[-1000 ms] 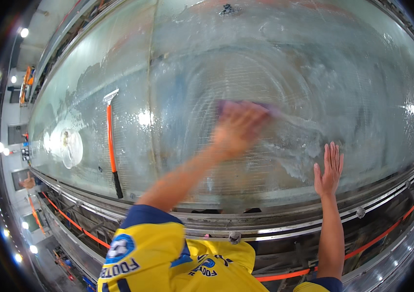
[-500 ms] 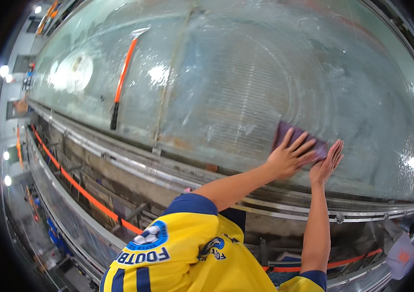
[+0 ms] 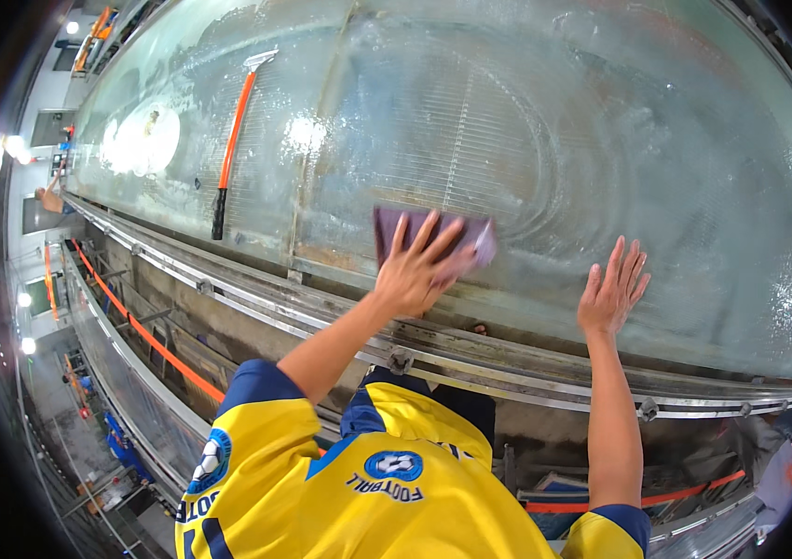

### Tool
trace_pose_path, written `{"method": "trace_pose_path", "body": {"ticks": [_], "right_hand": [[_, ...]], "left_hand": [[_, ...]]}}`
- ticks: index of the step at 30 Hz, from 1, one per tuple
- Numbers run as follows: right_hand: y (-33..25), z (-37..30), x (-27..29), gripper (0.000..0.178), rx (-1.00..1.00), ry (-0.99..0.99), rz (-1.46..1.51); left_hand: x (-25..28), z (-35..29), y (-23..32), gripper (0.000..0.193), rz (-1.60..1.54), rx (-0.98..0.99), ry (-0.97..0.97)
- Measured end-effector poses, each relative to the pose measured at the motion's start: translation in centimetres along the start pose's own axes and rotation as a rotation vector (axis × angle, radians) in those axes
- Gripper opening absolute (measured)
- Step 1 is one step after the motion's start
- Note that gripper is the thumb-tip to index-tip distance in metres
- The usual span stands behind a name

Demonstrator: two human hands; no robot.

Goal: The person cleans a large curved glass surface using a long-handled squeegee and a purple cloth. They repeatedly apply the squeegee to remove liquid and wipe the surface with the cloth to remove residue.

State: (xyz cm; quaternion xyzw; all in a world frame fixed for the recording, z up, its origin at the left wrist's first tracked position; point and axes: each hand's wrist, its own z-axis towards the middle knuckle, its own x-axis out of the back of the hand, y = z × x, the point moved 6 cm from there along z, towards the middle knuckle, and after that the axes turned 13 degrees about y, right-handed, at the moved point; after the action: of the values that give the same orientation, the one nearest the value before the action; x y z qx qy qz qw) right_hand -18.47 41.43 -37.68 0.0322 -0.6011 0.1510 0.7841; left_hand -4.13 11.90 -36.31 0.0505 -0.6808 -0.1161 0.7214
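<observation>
A thin, rectangular purple pad (image 3: pixel 392 225) lies flat on a large, wet, pale green translucent sheet (image 3: pixel 564 177). My left hand (image 3: pixel 417 265) presses on the pad from above and holds it, its fingers spread across it and blurred at the thumb side. Part of the pad is hidden under the palm. To the right, my right hand (image 3: pixel 614 287) is open on the wet sheet near its front edge, fingers stretched, with nothing in it. Farther left on the sheet lies a scraper (image 3: pixel 237 130) with an orange shaft, black grip and pale head.
Metal rails (image 3: pixel 508 377) run along the sheet's near edge, with clamps on them. An orange hose or strip (image 3: pixel 149 340) stretches along a lower frame at the left. Another person (image 3: pixel 49 197) is at the far left end. A pale plastic bag (image 3: pixel 776 484) hangs at the lower right.
My left hand has slid the purple pad leftward across the wet sheet, away from my right hand. My right hand has stayed near its place, its fingers now more spread.
</observation>
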Motion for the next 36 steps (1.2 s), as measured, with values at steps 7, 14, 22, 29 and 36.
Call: {"method": "trace_pose_path", "body": {"ticks": [7,14,22,29,36], "right_hand": [[-1.7,-0.3,0.4,0.062,0.042,-0.048,0.032],[-0.1,1.0,-0.6,0.061,0.036,0.011,-0.03],[-0.5,0.9,-0.1,0.064,0.016,-0.051,-0.006],[-0.8,1.4,0.6,0.063,-0.004,-0.09,0.021],[-0.5,1.5,0.3,0.065,-0.028,-0.112,-0.053]], "left_hand": [[-1.3,14.1,-6.9,0.056,0.1,0.167,0.306],[-1.1,-0.4,2.2,0.062,0.007,0.199,0.083],[-1.1,17.8,-7.3,0.061,0.148,0.098,0.203],[-1.4,21.1,-10.9,0.059,0.193,0.139,0.283],[-1.5,2.9,2.0,0.063,0.063,0.112,0.046]]}}
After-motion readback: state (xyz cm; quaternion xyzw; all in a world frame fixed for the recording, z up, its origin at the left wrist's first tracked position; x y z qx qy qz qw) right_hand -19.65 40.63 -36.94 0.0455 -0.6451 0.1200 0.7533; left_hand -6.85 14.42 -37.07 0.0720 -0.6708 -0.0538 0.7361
